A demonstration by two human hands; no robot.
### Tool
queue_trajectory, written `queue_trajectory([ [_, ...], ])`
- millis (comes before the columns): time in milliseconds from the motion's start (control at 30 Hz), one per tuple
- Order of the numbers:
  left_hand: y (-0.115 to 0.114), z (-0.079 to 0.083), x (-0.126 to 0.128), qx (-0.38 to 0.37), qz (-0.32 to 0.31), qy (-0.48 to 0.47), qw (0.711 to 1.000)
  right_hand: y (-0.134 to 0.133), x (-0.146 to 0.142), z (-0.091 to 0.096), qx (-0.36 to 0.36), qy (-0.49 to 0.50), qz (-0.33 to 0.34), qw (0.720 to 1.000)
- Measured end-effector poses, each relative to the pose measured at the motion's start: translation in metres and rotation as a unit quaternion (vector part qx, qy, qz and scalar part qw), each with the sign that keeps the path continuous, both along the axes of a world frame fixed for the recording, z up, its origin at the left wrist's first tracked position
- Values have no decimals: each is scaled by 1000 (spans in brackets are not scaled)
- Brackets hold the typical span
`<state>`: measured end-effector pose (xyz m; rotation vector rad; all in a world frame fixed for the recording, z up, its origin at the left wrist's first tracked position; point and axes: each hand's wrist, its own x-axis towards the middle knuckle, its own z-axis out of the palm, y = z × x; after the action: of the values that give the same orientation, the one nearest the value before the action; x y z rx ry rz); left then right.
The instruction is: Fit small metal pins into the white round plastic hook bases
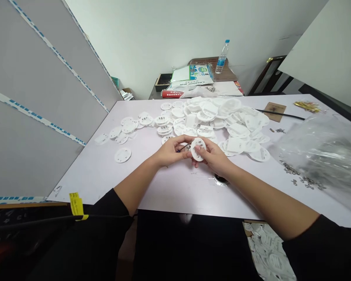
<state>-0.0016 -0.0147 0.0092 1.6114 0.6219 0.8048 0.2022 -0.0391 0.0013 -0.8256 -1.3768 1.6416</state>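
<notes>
Both my hands meet above the white table (pixel 169 187), just in front of a big heap of white round plastic discs (pixel 219 121). My right hand (pixel 213 158) is closed around one white disc (pixel 197 149), held upright with its face toward me. My left hand (pixel 172 150) is closed beside it, fingers pinched at the disc's left edge on a small dark thing I cannot make out. Finished-looking discs with small metal parts (pixel 163 125) lie in a loose group to the left of the heap.
A clear plastic bag (pixel 324 152) lies at the right with small metal pieces (pixel 301 177) scattered beside it. A box of more discs (pixel 269 253) sits below the table edge. A water bottle (pixel 222 57) and papers stand on a far desk. Grey panels lean at left.
</notes>
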Motion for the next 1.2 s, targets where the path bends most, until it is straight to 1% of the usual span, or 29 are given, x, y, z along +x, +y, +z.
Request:
queue_trajectory([
  [100,5,8,-14,15,85,120,989,4,6,2,6,-49,-69,996],
  [167,10,14,-27,76,116,218,966,7,11,2,19,-97,-117,988],
  [200,12,16,-33,115,120,271,948,9,13,2,27,-122,-135,983],
  [233,14,18,-38,137,108,321,931,11,14,2,32,-143,-146,978],
  [300,16,18,-43,148,82,387,906,14,17,1,40,-167,-154,973],
  [367,16,16,-43,153,69,420,892,16,17,-1,48,-175,-153,971],
  [500,14,12,-36,187,71,435,878,17,16,-3,67,-179,-147,970],
  [667,13,10,-33,196,73,439,874,17,16,-3,38,-167,-140,975],
  [733,14,11,-34,193,78,427,880,18,16,-4,20,-142,-132,981],
  [833,13,13,-34,183,91,376,904,19,16,-5,-5,-88,-122,989],
  [900,13,15,-33,175,95,345,917,19,16,-6,-12,-72,-122,990],
  [1033,12,14,-30,165,101,338,921,20,16,-5,-9,-66,-126,990],
  [1133,11,13,-30,145,124,333,923,20,16,-5,-12,-60,-130,990],
  [1200,11,11,-28,133,142,315,929,20,17,-5,-14,-60,-131,989],
])
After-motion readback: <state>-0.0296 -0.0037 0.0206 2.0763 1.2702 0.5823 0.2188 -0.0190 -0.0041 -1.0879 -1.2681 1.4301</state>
